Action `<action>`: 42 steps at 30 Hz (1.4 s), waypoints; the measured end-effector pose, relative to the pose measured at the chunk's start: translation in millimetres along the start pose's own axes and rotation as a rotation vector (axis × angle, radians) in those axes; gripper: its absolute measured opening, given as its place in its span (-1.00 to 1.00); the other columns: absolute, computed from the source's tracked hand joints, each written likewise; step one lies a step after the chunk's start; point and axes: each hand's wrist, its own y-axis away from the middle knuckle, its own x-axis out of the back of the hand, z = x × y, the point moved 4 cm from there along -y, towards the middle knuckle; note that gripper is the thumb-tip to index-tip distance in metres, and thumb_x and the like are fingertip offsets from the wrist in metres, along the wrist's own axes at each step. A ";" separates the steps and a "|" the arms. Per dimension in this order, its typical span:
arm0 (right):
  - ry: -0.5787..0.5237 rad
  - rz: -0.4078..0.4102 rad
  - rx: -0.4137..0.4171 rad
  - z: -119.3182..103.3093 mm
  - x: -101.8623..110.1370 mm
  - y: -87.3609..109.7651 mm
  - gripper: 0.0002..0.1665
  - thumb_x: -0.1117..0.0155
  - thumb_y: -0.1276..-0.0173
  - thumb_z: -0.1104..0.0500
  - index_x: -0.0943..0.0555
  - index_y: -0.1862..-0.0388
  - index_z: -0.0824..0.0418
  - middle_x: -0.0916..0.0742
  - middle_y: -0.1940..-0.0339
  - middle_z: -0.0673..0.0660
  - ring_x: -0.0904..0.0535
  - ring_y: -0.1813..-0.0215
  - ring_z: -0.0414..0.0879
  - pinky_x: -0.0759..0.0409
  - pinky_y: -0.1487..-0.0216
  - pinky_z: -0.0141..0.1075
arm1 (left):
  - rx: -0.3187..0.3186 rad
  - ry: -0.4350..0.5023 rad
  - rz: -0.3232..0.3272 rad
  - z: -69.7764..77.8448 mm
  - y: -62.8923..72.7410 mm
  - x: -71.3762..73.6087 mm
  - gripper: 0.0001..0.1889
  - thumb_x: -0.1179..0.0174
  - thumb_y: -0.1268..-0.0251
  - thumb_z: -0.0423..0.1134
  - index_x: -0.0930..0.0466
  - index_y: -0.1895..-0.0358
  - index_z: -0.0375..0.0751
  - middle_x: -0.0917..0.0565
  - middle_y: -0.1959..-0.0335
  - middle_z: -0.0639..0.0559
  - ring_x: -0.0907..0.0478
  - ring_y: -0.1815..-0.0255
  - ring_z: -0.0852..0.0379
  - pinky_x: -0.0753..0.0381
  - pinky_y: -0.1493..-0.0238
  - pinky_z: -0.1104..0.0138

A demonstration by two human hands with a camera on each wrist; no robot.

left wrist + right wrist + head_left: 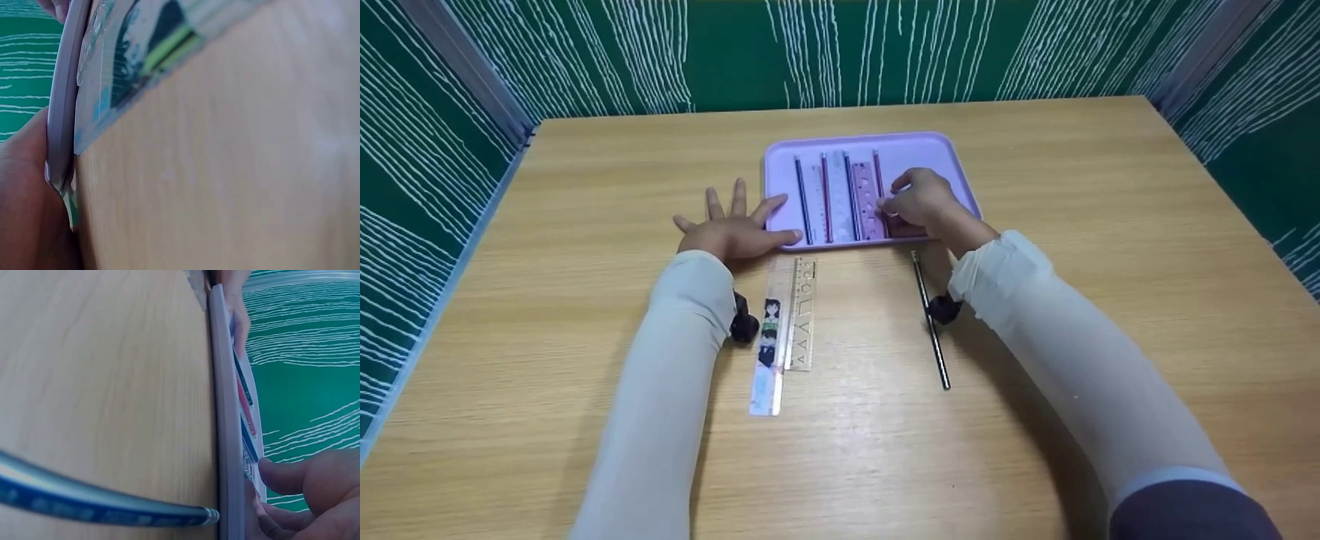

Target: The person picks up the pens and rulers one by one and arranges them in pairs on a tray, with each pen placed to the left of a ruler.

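Observation:
My left hand is spread wide at the left edge of the purple tray, thumb and index finger over its rim. Over the tray's right part is my right hand, fingers bent, thumb and index finger apart. Its thumb tip is at the rightmost red pencil, beside a pink ruler. Further left in the tray lie a blue pencil, a clear ruler, another red pencil and a dark pencil. The right hand covers part of the tray.
On the table, in front of the tray, lie a clear ruler with cartoon figures and a stencil ruler. A dark shiny pencil lies near the right wrist. Green walls with white streaks stand around the table.

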 end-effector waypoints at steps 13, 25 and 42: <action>-0.144 0.015 0.104 0.8 15.1 24.5 -0.40 -0.27 -0.52 0.04 -0.34 -0.44 0.12 -0.56 -0.04 0.13 -0.65 -0.04 0.01 -0.77 0.00 -0.25 | -0.006 0.008 0.006 4.2 3.7 2.7 -0.02 0.21 -0.05 0.77 0.43 -0.54 0.77 0.73 -0.62 0.08 0.86 -0.55 -0.35 0.73 -0.20 -0.62; -0.393 -0.198 0.172 -1.8 -11.7 56.7 -0.36 -0.31 -0.48 0.19 -0.32 -0.45 0.19 -0.53 -0.07 0.22 -0.62 -0.06 0.16 -0.80 0.03 -0.08 | -0.004 0.006 -0.005 1.9 3.5 5.0 -0.01 0.22 -0.04 0.78 0.45 -0.54 0.76 0.75 -0.61 0.07 0.88 -0.53 -0.37 0.75 -0.18 -0.62; -0.449 -0.394 0.169 1.9 -65.8 90.2 -0.17 -0.52 -0.25 0.25 -0.31 -0.41 0.29 -0.60 -0.05 0.27 -0.67 0.02 0.16 -0.80 0.04 -0.04 | 0.019 0.011 -0.003 -0.9 1.3 1.2 0.00 0.21 -0.02 0.78 0.43 -0.54 0.77 0.73 -0.62 0.08 0.87 -0.54 -0.37 0.75 -0.18 -0.61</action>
